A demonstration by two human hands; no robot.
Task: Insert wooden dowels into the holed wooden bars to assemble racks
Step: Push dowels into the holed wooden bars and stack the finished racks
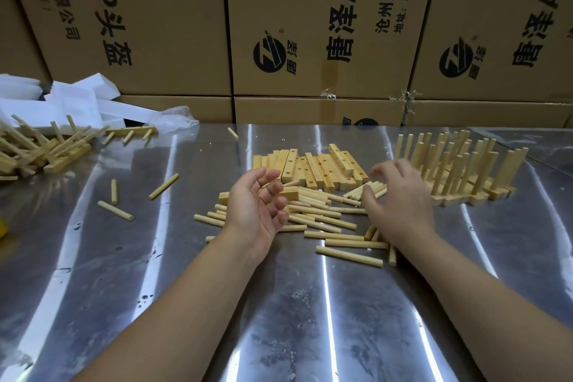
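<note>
A heap of loose wooden dowels (322,217) lies on the metal table at the centre. Behind it sits a row of holed wooden bars (319,169). My left hand (257,208) hovers palm-up over the left of the dowel heap, fingers loosely curled, holding nothing. My right hand (400,198) hangs palm-down over the right of the heap, fingers spread and blurred, with nothing in it. Finished racks (459,170) with upright dowels stand at the right, just beyond my right hand.
A second pile of assembled racks (40,146) lies at the far left beside white foam pieces (74,99). Stray dowels (115,210) are scattered left of centre. Cardboard boxes (310,25) wall off the table's back edge. The steel tabletop (279,319) stretches toward me.
</note>
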